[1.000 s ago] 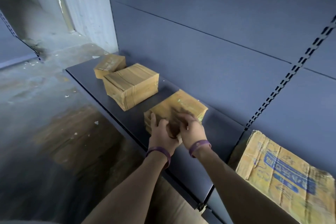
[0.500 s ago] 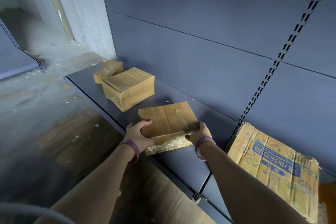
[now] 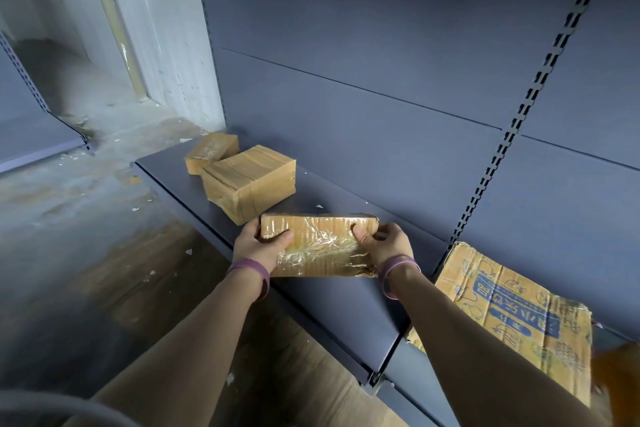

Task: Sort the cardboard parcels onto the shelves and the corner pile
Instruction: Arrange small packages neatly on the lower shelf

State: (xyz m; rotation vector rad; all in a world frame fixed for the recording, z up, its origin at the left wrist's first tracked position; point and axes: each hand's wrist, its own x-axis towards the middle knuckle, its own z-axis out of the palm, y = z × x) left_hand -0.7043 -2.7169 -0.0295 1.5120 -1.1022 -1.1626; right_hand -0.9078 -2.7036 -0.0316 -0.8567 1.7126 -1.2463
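Tan tape-glossed parcel (image 3: pixel 317 246), slate-blue shelf (image 3: pixel 346 302), yellow carton with blue print (image 3: pixel 512 315), purple wristbands (image 3: pixel 251 270)

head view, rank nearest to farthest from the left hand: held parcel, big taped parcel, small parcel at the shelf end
1. held parcel, gripped by the left hand.
2. big taped parcel, just beyond on the shelf.
3. small parcel, at the shelf's far end.

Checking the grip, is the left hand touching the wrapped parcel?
Touching: head view shows the left hand gripping the wrapped parcel, thumb pressed on its front.
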